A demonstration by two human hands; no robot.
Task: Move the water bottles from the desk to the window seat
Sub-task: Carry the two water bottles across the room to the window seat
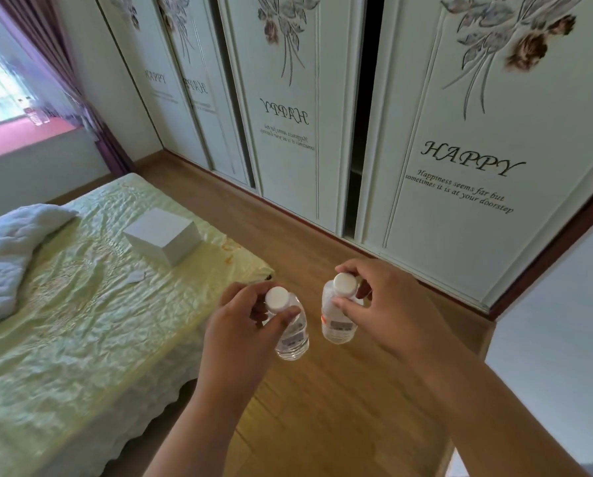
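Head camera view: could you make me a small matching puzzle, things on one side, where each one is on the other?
Things:
1. white box
2. white blanket
3. bottle with red-edged label
4. small far bottle

Places:
A. on the window seat
B. bed's left edge
C. in the right hand
D. middle of the bed

Pairs: 1-D, 2-B, 3-C, 4-A

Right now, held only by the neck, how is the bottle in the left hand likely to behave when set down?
The bottle hangs from fingers pinched under its cap, so it may swing. It looks clear and nearly full, so probably heavy for its size. Tall and narrow, it could tip or roll.
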